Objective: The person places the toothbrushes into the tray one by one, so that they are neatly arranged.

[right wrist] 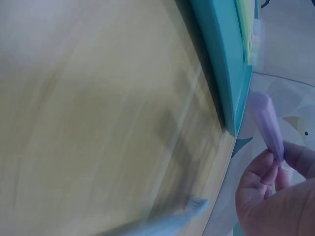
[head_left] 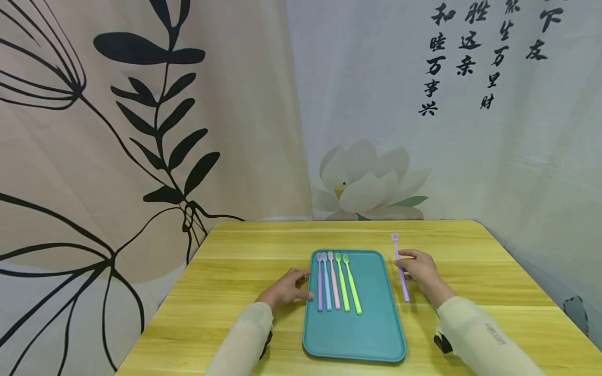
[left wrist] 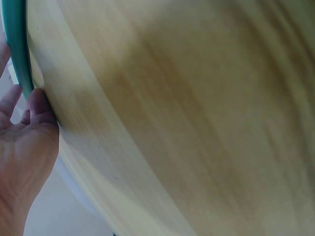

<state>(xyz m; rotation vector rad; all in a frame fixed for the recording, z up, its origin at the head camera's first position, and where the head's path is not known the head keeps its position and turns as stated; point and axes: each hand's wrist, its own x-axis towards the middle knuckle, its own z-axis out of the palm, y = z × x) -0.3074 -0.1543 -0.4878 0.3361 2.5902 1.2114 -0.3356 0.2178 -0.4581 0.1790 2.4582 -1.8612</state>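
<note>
A teal tray (head_left: 352, 339) lies on the table, with several toothbrushes side by side in its upper left: a purple toothbrush (head_left: 320, 284), a blue one, a pink one and two green ones. My left hand (head_left: 284, 289) touches the tray's left rim with thumb and fingers spread along it. Right of the tray, my right hand (head_left: 420, 271) pinches another purple toothbrush (head_left: 403, 284), its head pointing away from me. In the right wrist view this brush's handle end is raised above the table. A light blue item (right wrist: 167, 223), apparently a toothbrush, lies below that hand, mostly hidden in the head view.
The wooden table (head_left: 254, 245) extends on both sides of the tray. Behind its far edge hangs a cloth backdrop (head_left: 254, 130) printed with plants, a lotus and writing. Dark straps show at both sleeves.
</note>
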